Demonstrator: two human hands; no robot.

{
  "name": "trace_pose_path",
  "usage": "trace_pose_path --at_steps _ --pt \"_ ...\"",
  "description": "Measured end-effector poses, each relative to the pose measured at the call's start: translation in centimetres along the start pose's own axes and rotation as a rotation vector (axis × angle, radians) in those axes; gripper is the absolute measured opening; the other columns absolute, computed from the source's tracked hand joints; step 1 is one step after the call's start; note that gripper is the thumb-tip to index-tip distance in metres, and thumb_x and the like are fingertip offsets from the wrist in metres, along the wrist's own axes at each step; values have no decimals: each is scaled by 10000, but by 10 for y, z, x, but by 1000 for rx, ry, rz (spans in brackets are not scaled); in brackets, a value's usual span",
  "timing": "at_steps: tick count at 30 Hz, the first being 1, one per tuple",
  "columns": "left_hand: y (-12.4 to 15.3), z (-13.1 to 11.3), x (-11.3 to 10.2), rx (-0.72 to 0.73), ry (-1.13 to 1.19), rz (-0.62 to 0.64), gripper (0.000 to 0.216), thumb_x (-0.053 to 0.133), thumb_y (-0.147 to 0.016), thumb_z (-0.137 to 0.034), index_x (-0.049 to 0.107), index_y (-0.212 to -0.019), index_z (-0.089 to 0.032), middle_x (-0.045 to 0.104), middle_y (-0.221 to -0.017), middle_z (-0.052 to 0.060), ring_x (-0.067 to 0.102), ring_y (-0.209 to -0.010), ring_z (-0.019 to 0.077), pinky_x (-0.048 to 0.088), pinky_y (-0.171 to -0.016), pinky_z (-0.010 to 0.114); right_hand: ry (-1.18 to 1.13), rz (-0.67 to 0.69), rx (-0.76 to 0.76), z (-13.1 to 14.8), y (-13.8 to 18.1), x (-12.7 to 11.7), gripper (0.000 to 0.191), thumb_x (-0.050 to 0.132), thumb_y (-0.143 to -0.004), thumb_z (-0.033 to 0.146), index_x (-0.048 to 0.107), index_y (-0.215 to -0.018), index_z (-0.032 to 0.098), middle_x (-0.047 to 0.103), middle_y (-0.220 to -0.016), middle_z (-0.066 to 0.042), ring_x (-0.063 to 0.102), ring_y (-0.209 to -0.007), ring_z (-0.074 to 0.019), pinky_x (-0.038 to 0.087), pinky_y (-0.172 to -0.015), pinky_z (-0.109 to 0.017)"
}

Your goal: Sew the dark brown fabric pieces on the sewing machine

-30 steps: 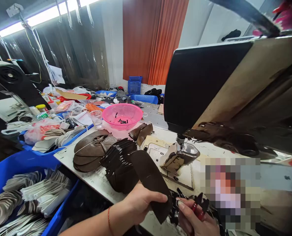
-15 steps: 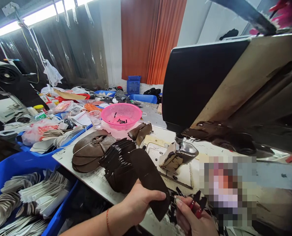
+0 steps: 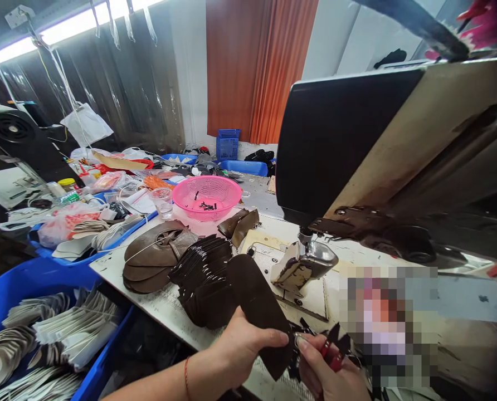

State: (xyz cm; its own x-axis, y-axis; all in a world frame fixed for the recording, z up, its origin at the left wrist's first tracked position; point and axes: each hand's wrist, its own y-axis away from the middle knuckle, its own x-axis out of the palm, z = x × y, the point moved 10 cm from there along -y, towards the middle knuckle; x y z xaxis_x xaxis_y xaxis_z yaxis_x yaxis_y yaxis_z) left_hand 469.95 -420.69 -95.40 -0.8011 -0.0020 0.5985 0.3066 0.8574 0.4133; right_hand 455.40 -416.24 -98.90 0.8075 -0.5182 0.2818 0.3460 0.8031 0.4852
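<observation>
My left hand (image 3: 246, 345) is closed on a dark brown leather piece (image 3: 257, 295), thumb on top, near its lower right end. The piece is long with a rounded far end and lies tilted over a stack of dark strips (image 3: 206, 267). My right hand (image 3: 330, 367) has red-handled scissors (image 3: 334, 353) tucked in its fingers, dark blades pointing up. Its thumb and fingertip pinch at the right edge of the leather piece; what they pinch is too small to make out. Small black scraps (image 3: 294, 367) lie under both hands.
The sewing machine (image 3: 349, 145) towers at the right, its presser area (image 3: 309, 262) just beyond my hands. Brown leather pieces (image 3: 152, 256) are stacked left of the strips. Behind them stands a pink basket (image 3: 206, 200). A blue bin (image 3: 110, 345) with pale pieces sits at lower left.
My left hand and the leather piece have shifted slightly to the right. The right hand stays nearly in place, still pinching at the edge. A white bag hanging at the left has swung.
</observation>
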Motion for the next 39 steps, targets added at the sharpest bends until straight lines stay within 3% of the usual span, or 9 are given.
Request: trace_pose_path --at_steps 8,16,19,23,27,30,35,39 --pt "-2 -3 4 63 -35 43 466 761 -481 -75 640 -931 -87 697 -833 80 603 -735 181 478 -724 311 -24 -2 1 4 4 5 432 923 -432 353 557 -526 142 442 -437 74 351 -382 -24 294 -374 -157" --pt "-1 -7 3 31 -98 -8 431 754 -471 -75 625 -881 -102 680 -773 44 581 -694 152 468 -675 273 -56 -27 24 4 5 4 408 936 -393 317 614 -571 138 494 -466 60 401 -403 -31 337 -385 -148" --pt "-2 -10 4 39 -117 0 432 742 -481 -71 625 -895 -104 677 -781 37 579 -700 149 463 -678 268 -57 -45 -16 8 7 5 422 937 -392 333 650 -632 138 531 -510 51 444 -438 -39 366 -413 -142" --pt "-5 -9 5 38 -167 16 383 736 -488 -83 622 -853 -114 652 -752 21 557 -685 142 447 -664 264 -7 -55 -71 11 8 6 427 917 -436 398 661 -656 137 460 -463 77 379 -402 -28 311 -379 -137" --pt "-8 -12 10 45 -238 41 272 711 -506 -99 622 -762 -107 614 -690 7 513 -628 118 413 -613 248 71 -79 -136 17 8 7 448 894 -450 457 684 -683 137 565 -524 23 472 -449 -80 390 -410 -182" --pt "-10 -25 17 66 -264 72 232 697 -522 -114 633 -744 -98 613 -664 14 507 -599 115 406 -590 246 223 -36 -327 47 9 19 392 841 -559 465 688 -746 157 650 -639 -19 564 -562 -132 462 -506 -217" --pt "-24 -61 32 53 -235 63 310 704 -501 -129 641 -804 -110 667 -728 49 586 -635 154 446 -610 269 663 188 -923 123 20 70 147 659 -813 286 663 -947 226 692 -806 -22 629 -672 -158 504 -619 -248" --pt "-47 -79 52 4 -293 94 294 692 -500 -134 635 -789 -125 650 -687 23 578 -597 135 427 -547 239 902 360 -1469 160 42 98 328 527 -858 68 619 -1103 265 676 -968 -34 652 -878 -166 523 -766 -274"
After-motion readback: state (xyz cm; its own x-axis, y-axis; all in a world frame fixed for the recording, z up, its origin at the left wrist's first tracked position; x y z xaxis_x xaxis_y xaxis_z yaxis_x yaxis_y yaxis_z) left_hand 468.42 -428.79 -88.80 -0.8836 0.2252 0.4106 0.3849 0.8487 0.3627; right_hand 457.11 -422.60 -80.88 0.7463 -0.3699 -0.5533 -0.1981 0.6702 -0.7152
